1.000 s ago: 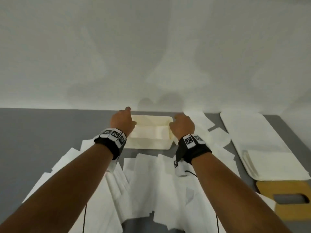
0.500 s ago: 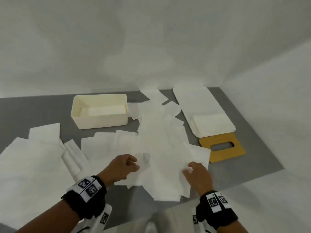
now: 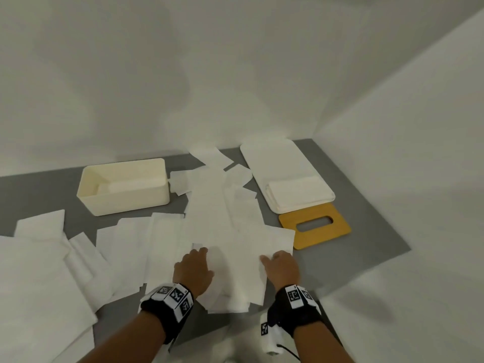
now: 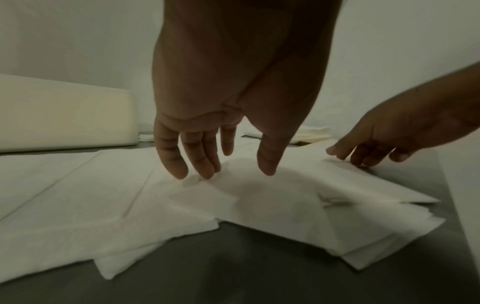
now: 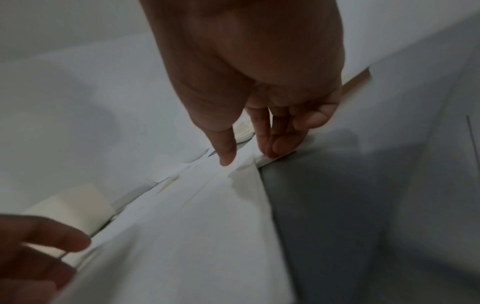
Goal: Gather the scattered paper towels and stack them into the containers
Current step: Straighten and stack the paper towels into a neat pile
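Evidently early: box nearly empty, most towels still scattered; left hand and right hand rest on them, fingers relaxed, gripping nothing.

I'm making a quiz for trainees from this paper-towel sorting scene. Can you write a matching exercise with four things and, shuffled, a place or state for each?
Things:
1. cream box
2. wooden lid
3. white tray
4. left hand

Places or states:
A. far right, a neat towel stack at its near end
B. fingers extended, tips on the loose paper towels
C. far left, open on top
D. lies flat, has an oblong slot

Pairs: 1-C, 2-D, 3-A, 4-B
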A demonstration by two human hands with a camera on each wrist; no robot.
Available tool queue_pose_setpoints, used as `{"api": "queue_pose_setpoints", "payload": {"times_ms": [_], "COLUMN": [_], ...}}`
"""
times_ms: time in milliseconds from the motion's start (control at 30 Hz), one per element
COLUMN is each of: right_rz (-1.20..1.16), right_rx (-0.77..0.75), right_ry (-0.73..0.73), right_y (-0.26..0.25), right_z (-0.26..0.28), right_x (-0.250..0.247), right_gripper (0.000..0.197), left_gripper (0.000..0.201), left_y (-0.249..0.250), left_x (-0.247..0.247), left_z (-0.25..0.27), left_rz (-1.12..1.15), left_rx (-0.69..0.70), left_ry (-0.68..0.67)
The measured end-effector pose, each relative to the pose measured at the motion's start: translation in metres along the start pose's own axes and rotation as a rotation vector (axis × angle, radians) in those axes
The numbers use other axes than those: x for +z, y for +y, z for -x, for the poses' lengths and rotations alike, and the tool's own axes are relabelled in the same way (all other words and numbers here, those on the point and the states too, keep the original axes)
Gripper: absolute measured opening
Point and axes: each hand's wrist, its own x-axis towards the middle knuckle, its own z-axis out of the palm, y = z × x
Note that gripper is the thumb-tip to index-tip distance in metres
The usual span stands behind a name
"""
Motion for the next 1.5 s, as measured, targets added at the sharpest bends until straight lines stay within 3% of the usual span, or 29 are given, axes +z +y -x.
{"api": "queue_pose_setpoints", "payload": {"times_ms": [233, 367, 500, 600, 733, 867, 1100, 1233, 1433, 1500], "right_rz": [-0.027, -0.155, -0.219, -0.33, -0.535, -0.582, -0.651, -0.691, -0.664, -0.694], "right_rx": [-0.034, -0.118, -0.188, -0.16, -0.009, 0.071, 0.115, 0.122, 0.069, 0.079], "right_ry": [-0.093, -0.014, -0.033, -0.058, -0.076, -0.204, -0.271, -0.324, -0.281, -0.317], "right_y": [-0.002, -0.005, -0.004, -0.004, -0.003, -0.01, -0.016, -0.016, -0.016, -0.015], "right_z": [-0.01, 0.0, 0.01, 0.014, 0.025, 0.036, 0.046, 0.042, 0.035, 0.035], "right_x": [0.007, 0.003, 0.002, 0.005, 0.01, 0.013, 0.022, 0.025, 0.025, 0.026], "right_gripper": [0.019, 0.011, 0.008, 0.011, 0.019, 0.024, 0.024, 0.022, 0.022, 0.021], "left_gripper": [0.056, 0.041, 0.035, 0.027, 0.007, 0.014, 0.027, 0.021, 0.026, 0.029], "left_y": [0.006, 0.009, 0.008, 0.006, -0.003, -0.013, -0.022, -0.016, -0.001, -0.002], "left_x": [0.004, 0.005, 0.007, 0.005, -0.004, -0.006, 0.012, 0.009, 0.003, 0.007], "left_z": [-0.009, -0.008, -0.003, -0.003, -0.005, 0.001, -0.003, -0.003, 0.006, 0.009], "left_rz": [0.127, 0.084, 0.09, 0.258, 0.72, 1.031, 0.935, 0.989, 1.383, 1.428], "left_rx": [-0.108, -0.076, -0.047, -0.066, -0.107, -0.13, -0.136, -0.17, -0.264, -0.288], "left_ry": [-0.033, 0.005, 0.022, 0.016, -0.083, -0.218, -0.248, -0.23, -0.41, -0.391]}}
